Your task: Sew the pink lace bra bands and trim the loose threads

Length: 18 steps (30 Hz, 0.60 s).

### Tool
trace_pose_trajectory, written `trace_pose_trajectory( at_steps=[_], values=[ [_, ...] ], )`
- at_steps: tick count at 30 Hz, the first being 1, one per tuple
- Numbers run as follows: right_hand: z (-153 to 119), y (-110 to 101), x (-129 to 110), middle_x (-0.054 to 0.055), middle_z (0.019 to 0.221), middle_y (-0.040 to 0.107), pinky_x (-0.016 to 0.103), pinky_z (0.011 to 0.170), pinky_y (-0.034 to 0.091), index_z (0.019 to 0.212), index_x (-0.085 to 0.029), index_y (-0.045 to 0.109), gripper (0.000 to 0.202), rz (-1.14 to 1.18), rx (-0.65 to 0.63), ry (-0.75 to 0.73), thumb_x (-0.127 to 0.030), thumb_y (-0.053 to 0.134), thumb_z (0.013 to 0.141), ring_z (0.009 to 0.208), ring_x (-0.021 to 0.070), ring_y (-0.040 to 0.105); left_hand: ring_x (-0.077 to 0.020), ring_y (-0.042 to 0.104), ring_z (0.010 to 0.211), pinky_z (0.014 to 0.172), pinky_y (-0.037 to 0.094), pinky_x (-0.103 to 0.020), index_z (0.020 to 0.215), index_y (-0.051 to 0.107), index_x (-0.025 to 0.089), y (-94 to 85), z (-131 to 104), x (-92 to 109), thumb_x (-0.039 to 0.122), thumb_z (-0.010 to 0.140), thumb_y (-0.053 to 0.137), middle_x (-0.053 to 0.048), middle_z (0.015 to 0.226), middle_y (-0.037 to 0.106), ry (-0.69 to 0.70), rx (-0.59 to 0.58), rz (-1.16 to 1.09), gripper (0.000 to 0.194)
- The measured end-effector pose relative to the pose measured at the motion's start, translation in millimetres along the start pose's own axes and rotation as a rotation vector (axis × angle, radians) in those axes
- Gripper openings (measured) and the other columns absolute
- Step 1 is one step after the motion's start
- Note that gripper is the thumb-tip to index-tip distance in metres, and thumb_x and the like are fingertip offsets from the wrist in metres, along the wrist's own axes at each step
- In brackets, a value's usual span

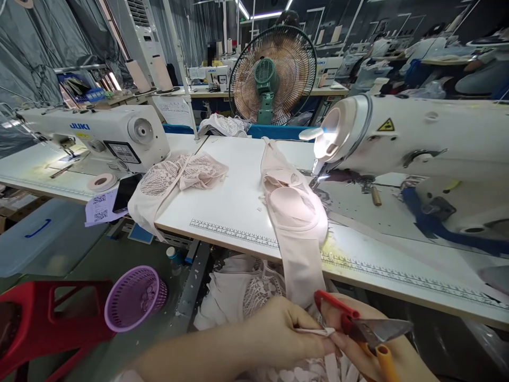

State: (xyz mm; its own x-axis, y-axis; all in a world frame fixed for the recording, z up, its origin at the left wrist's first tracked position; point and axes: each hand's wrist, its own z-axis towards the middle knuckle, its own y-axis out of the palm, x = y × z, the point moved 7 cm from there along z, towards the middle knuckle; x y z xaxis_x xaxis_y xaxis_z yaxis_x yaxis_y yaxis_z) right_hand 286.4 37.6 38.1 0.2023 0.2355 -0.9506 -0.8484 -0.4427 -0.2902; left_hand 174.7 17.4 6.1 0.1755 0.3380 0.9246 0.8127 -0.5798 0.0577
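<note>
My left hand [278,331] pinches a thin pale pink strap end [314,331] at the bottom of the view. My right hand [358,350] grips red-handled thread snips [363,324], their blades pointing right, close beside the strap. A pale pink bra piece [296,212] lies on the white sewing table [238,196] and hangs over its front edge toward my hands. The sewing machine [417,154] stands on the table at right, its needle area lit.
More pink lace pieces [178,175] lie on the table's left side. A second sewing machine [99,132] sits at left, with a phone [126,192] and tape roll [102,182]. A purple basket [135,297] and red stool [47,318] stand below. A fan [272,74] is behind.
</note>
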Motion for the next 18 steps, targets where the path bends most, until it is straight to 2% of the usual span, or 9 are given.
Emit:
trace_pose_trajectory(
  at_steps=[5, 8, 11, 13, 16, 18],
  values=[
    [-1.5, 0.2, 13.6, -0.003, 0.068, 0.052, 0.030, 0.056, 0.041, 0.071, -0.026, 0.054, 0.013, 0.016, 0.006, 0.085, -0.029, 0.064, 0.078, 0.059, 0.0191, 0.049, -0.0107, 0.041, 0.053, 0.051, 0.032, -0.024, 0.048, 0.036, 0.017, -9.1, -4.0, 19.5, 0.034, 0.075, 0.056, 0.002, 0.055, 0.039, 0.311, 0.235, 0.269, 0.038],
    [-0.7, 0.9, 16.6, -0.003, 0.067, 0.051, 0.029, 0.055, 0.040, 0.071, -0.026, 0.056, 0.012, 0.036, -0.010, 0.143, -0.029, 0.066, 0.077, 0.060, 0.0193, 0.047, -0.0117, 0.043, 0.056, 0.052, 0.032, -0.024, 0.051, 0.038, 0.017, -9.5, -7.4, 24.5, 0.029, 0.073, 0.053, 0.001, 0.059, 0.042, 0.370, 0.273, 0.439, 0.030],
    [0.0, 1.2, 18.6, -0.004, 0.067, 0.047, 0.028, 0.054, 0.037, 0.066, -0.025, 0.052, 0.020, 0.078, -0.014, 0.176, -0.030, 0.069, 0.075, 0.060, 0.0183, 0.042, -0.0123, 0.044, 0.057, 0.053, 0.033, -0.024, 0.051, 0.037, 0.017, -10.6, -7.3, 24.4, 0.030, 0.074, 0.053, 0.001, 0.059, 0.041, 0.353, 0.265, 0.482, 0.031],
    [-0.8, 1.9, 22.0, -0.005, 0.066, 0.045, 0.027, 0.054, 0.036, 0.065, -0.025, 0.049, 0.024, 0.111, -0.012, 0.197, -0.032, 0.069, 0.076, 0.059, 0.0171, 0.039, -0.0123, 0.044, 0.057, 0.054, 0.033, -0.025, 0.050, 0.038, 0.017, -11.4, -5.3, 22.0, 0.032, 0.073, 0.055, 0.002, 0.058, 0.041, 0.301, 0.234, 0.421, 0.032],
    [-2.7, 5.0, 27.7, -0.005, 0.063, 0.041, 0.026, 0.052, 0.033, 0.064, -0.024, 0.045, 0.029, 0.160, -0.007, 0.226, -0.035, 0.067, 0.078, 0.057, 0.0152, 0.035, -0.0105, 0.040, 0.048, 0.048, 0.031, -0.024, 0.053, 0.044, 0.018, -8.4, -0.3, 5.2, 0.041, 0.072, 0.059, 0.003, 0.052, 0.039, 0.051, 0.104, 0.138, 0.033],
    [-3.3, 6.9, 28.5, -0.006, 0.062, 0.039, 0.025, 0.051, 0.032, 0.065, -0.023, 0.047, 0.029, 0.176, 0.010, 0.250, -0.040, 0.065, 0.080, 0.055, 0.0137, 0.033, -0.0081, 0.034, 0.042, 0.042, 0.024, -0.023, 0.055, 0.045, 0.018, -4.4, 0.5, -3.1, 0.048, 0.070, 0.061, 0.005, 0.046, 0.035, -0.066, 0.038, -0.055, 0.037]
  ],
)
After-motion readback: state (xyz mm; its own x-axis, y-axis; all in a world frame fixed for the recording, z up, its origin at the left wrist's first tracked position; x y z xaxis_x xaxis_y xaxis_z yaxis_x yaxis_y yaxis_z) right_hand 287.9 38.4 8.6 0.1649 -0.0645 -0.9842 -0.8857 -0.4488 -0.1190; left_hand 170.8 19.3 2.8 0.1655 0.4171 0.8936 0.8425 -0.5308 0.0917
